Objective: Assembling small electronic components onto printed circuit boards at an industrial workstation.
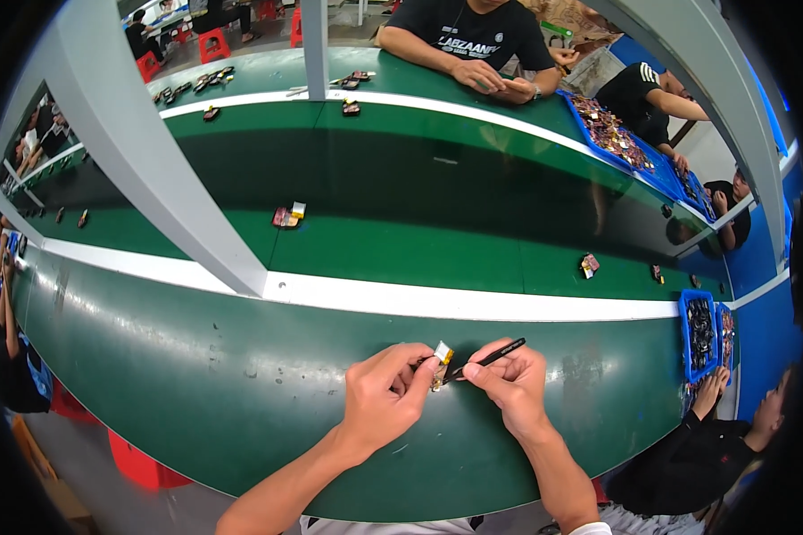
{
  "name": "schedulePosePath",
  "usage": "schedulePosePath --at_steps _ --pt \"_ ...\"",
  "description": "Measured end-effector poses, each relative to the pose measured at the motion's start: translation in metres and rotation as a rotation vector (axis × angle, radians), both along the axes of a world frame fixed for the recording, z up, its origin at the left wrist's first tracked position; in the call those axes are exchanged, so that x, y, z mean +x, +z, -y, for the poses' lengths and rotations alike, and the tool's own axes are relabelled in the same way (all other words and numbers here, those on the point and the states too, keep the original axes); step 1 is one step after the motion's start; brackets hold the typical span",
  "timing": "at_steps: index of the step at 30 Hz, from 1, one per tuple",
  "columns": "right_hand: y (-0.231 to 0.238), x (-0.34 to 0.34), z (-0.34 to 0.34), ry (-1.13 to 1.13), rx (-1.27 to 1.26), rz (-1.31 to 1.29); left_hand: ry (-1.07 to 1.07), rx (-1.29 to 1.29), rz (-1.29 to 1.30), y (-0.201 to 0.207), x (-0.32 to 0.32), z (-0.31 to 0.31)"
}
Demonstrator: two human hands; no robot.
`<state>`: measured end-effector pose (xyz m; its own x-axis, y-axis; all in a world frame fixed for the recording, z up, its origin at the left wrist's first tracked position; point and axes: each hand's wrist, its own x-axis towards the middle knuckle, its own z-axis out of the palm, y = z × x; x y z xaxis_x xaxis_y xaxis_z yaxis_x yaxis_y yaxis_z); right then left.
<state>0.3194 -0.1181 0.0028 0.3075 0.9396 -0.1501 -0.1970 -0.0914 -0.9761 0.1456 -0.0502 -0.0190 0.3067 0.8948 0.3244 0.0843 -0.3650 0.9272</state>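
Left hand [385, 388]: fingers closed, thumb and forefinger pinching a small circuit board [438, 376]; silver-and-yellow pouch [443, 351] at the board's upper end.
Right hand [514, 382]: fingers gripping a slim black tool [503, 351], tilted, lower end beside the board; contact cannot be told.
Board position: between both hands, above the green counter [241, 374].
Green belt [401, 254]: beyond the white rail [473, 302]; carries similar boards, spaced well apart.
Blue tray [684, 334]: far right, holds dark parts, near a co-worker's hands [710, 392].
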Motion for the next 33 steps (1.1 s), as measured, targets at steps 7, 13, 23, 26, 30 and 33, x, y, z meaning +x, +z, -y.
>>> schedulePosePath --at_steps 7,13,23,26,30,33 --pt "0.0003 -0.0035 -0.0001 -0.023 -0.046 0.021 0.015 0.065 0.022 0.0044 -0.0007 -0.0013" --pt "-0.0011 0.0027 0.0019 -0.011 -0.078 0.021 0.022 0.083 0.056 0.0014 0.0020 -0.0016" --pt "-0.0010 0.0022 0.0012 -0.027 -0.088 0.059 0.035 0.128 0.082 -0.0005 0.0024 -0.0020" --pt "-0.0005 0.0031 0.0013 -0.026 -0.092 0.049 0.029 0.131 0.081 0.0016 0.0015 -0.0019" --pt "0.0037 -0.0004 -0.0007 -0.040 -0.105 0.037 -0.022 0.149 0.015 0.0044 -0.0025 -0.0017" --pt "0.0022 0.0021 0.0010 -0.028 -0.089 -0.011 -0.016 0.172 0.007 0.0051 -0.0022 -0.0017"
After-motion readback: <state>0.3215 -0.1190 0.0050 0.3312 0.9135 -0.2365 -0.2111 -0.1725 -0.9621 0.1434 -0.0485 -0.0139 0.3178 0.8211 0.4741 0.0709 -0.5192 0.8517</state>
